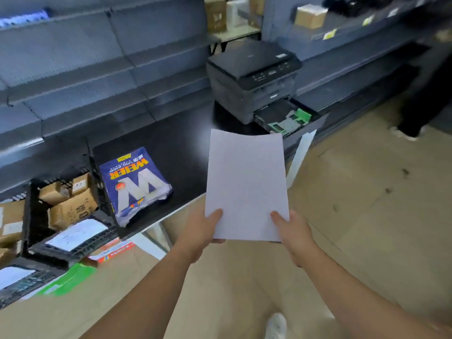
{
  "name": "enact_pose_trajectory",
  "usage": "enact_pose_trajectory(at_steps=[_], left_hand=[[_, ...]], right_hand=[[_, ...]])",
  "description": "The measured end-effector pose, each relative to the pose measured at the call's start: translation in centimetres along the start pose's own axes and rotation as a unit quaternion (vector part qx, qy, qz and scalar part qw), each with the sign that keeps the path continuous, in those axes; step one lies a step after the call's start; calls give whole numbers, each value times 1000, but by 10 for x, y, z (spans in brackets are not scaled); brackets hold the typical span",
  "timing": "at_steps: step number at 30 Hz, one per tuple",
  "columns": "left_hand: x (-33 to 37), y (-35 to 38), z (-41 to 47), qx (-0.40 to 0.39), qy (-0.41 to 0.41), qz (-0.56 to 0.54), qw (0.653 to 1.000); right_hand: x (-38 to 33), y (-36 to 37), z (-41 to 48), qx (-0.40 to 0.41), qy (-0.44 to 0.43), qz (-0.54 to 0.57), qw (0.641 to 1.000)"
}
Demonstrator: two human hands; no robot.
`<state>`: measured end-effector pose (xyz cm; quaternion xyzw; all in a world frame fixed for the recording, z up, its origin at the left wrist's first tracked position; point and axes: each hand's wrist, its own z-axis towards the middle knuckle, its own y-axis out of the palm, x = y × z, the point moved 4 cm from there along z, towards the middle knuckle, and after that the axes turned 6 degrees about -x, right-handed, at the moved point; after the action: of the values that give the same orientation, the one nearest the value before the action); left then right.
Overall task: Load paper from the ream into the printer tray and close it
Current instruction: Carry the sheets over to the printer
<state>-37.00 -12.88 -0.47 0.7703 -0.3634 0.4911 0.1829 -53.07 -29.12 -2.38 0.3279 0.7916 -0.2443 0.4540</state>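
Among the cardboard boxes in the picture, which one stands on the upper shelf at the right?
The pale cardboard box on the upper right shelf, above the printer. The other brown boxes sit far left in the black crate, beside the ream.

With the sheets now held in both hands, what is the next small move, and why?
Probably carry the paper stack forward and to the right, toward the printer tray. The left hand and right hand grip its near edge, the tray is pulled out of the printer and looks empty, and the stack is not over it yet.

Paper stack (247,184) hides the tray's (286,118) near corner.
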Motion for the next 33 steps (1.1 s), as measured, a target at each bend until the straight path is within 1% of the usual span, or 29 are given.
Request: enact_pose_trajectory(at_steps=[3, 5, 8, 12, 17, 22, 28, 31, 33], left_hand=[[55, 77, 17, -92, 54, 46, 993], [83, 129, 28, -138, 69, 73, 985], [113, 206, 49, -176, 79, 106, 975], [144, 301, 67, -221, 104, 139, 960], [166, 402, 85, -291, 114, 144, 939], [180, 483, 117, -336, 106, 169, 920], [210, 569, 194, -390, 108, 171, 898], [233, 604, 246, -390, 100, 162, 901], [250, 622, 278, -398, 86, 147, 902]], right_hand=[[-21, -76, -2, 71, -28, 49, 996], [-29, -125, -5, 116, -30, 62, 991], [-37, -198, -9, 204, -33, 70, 976], [-45, -280, -18, 276, -37, 92, 956], [-49, -365, -21, 332, -48, 107, 936], [-48, -432, -2, 376, -25, 125, 918], [-64, -507, 70, 419, -21, 122, 899], [-83, -541, 121, 431, -21, 129, 893], [-100, -560, 157, 424, -17, 139, 895]])
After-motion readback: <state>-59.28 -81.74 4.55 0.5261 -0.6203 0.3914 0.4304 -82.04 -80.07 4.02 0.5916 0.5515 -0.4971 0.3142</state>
